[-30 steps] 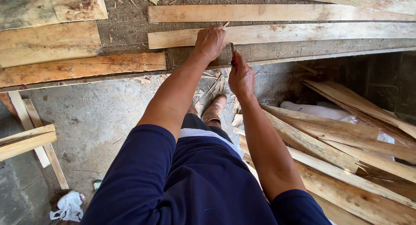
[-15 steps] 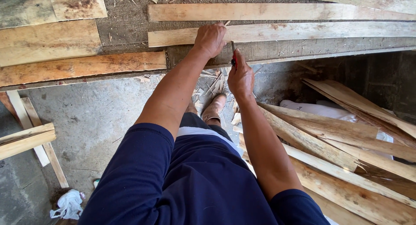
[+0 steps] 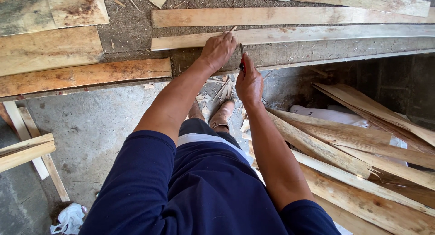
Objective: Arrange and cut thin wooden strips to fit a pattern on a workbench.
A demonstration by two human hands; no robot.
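Note:
My left hand (image 3: pixel 219 49) rests closed on the near edge of a long pale wooden slat (image 3: pixel 317 34) on the workbench, pinching a thin wood sliver (image 3: pixel 233 29) that pokes out above the fingers. Just right of it and lower, my right hand (image 3: pixel 248 83) grips a small tool with a red handle and a dark blade (image 3: pixel 242 58). The blade points up toward the bench edge beside the left hand. Both forearms reach out from my dark blue sleeves.
More slats (image 3: pixel 272 16) and weathered boards (image 3: pixel 50 49) lie on the bench (image 3: pixel 136 35). A heap of split planks (image 3: pixel 362 153) fills the floor at right. Brown shoes (image 3: pixel 222 115) stand among shavings. Stacked battens (image 3: pixel 25 151) and a white rag (image 3: pixel 68 219) lie at left.

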